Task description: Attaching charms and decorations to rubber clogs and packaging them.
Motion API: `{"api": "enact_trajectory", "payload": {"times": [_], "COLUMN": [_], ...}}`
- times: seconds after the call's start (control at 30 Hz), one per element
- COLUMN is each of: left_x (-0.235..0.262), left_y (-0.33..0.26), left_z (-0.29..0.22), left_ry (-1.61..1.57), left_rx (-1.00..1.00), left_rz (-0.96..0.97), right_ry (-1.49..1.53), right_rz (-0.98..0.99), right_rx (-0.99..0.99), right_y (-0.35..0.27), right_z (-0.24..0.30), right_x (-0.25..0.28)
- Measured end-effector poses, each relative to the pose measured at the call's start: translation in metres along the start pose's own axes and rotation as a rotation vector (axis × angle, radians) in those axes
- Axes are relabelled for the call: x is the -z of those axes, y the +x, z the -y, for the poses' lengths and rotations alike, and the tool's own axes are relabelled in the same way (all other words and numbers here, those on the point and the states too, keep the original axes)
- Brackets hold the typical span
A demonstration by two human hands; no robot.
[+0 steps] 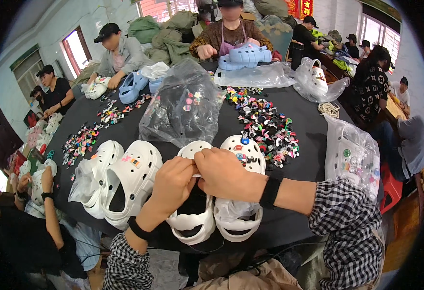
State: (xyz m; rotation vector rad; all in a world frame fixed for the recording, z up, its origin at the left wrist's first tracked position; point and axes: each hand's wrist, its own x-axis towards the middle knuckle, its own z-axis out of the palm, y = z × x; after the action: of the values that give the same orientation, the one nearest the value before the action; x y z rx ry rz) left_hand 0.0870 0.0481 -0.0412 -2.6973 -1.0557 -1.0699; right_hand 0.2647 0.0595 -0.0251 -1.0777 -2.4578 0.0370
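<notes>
In front of me on the dark table stands a white foam clog with its heel toward me. My left hand and my right hand meet over its front, fingers closed and pressed against the upper by the foot opening. Whether a small charm sits between the fingertips is hidden. Right beside it is a second white clog with several colourful charms on its toe and clear plastic in its heel. To the left stand another white clog with a few charms and its partner, stuffed with plastic.
Loose charms lie heaped at right centre, more charms at left. A clear plastic bag with charms lies between. Bagged white clogs rest at right. Across the table, a person handles blue clogs; others work nearby.
</notes>
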Motion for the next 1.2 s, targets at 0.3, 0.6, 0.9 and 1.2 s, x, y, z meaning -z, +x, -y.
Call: {"api": "enact_trajectory", "payload": {"times": [0.3, 0.6, 0.9, 1.2], "left_x": [-0.002, -0.005, -0.001, -0.003], "left_y": [-0.002, -0.001, -0.006, -0.011], "left_z": [0.002, 0.004, 0.011, 0.006], "left_ry": [-0.004, -0.177, -0.408, -0.351], "left_rx": [-0.042, 0.029, 0.178, 0.190], "left_rz": [0.042, 0.066, 0.086, -0.001], "right_ry": [0.192, 0.282, 0.303, 0.214], "right_rz": [0.108, 0.154, 0.192, 0.007], "right_rx": [-0.049, -0.046, -0.129, -0.138], "right_y": [-0.004, -0.002, -0.007, -0.016], "right_z": [-0.009, -0.020, -0.016, 0.002], "right_x": [0.011, 0.013, 0.011, 0.011]}}
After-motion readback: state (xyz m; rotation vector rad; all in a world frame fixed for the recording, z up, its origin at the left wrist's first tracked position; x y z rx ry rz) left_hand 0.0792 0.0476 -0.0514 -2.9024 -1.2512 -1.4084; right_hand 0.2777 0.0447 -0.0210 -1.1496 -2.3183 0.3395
